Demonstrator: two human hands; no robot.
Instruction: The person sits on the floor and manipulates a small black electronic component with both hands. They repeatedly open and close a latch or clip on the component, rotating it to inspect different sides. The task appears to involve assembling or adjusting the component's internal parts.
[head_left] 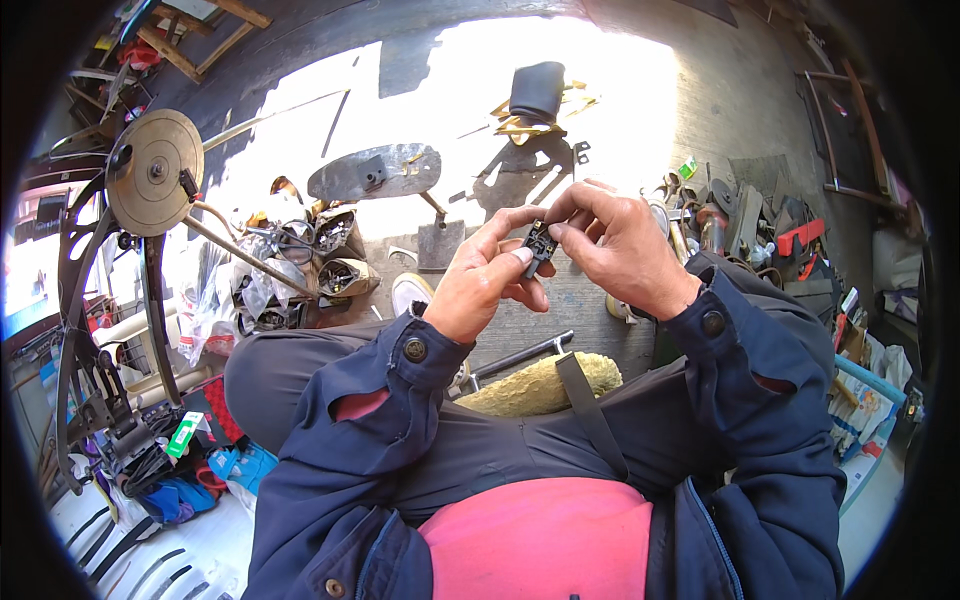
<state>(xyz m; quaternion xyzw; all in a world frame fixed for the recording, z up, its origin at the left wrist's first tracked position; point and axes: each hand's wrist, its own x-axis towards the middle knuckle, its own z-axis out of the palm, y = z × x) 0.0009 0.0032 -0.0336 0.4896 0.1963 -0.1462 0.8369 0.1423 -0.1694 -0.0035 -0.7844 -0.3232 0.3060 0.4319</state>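
Note:
Above my lap, I hold a small black part with brass-coloured bits (540, 242) between both hands. My left hand (478, 285) is closed on it, with the thumb pressed on its near left side and the fingers curled behind. My right hand (630, 245) pinches at its upper right edge, thumb and forefinger close together. The fingertips partly cover the part, so its full shape is hidden. Just beyond the right fingers a thin, dark-ended piece (581, 153) shows; I cannot tell whether it is held or lies farther off.
A yellow foam-like pad (545, 385) lies between my legs. Ahead stand a low oval-topped bench (375, 172) and a black bucket-shaped thing (537, 92). A large round disc (155, 170) on a dark frame is at left. Piled tools and scrap (745, 225) lie at right.

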